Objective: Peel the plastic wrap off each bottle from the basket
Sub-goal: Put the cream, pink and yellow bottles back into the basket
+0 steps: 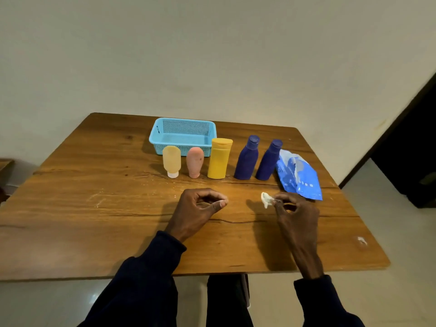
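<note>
Wooden table [94,208] carries all items. Right hand [295,215] pinches a white wad of plastic wrap [266,199]. Left hand [198,208] is curled, thumb against forefinger, apparently empty. Risk: the clinging wad may stick to the fingers on release. Beyond, five bottles [220,159] stand upright. Behind them, the blue basket [155,128] contains no bottle.

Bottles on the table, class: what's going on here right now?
A person's right hand pinches a small crumpled white scrap over the wooden table; the left hand is curled, holding nothing visible. Five bottles stand in a row before the empty blue basket, with a torn blue wrapper beside them.
</note>
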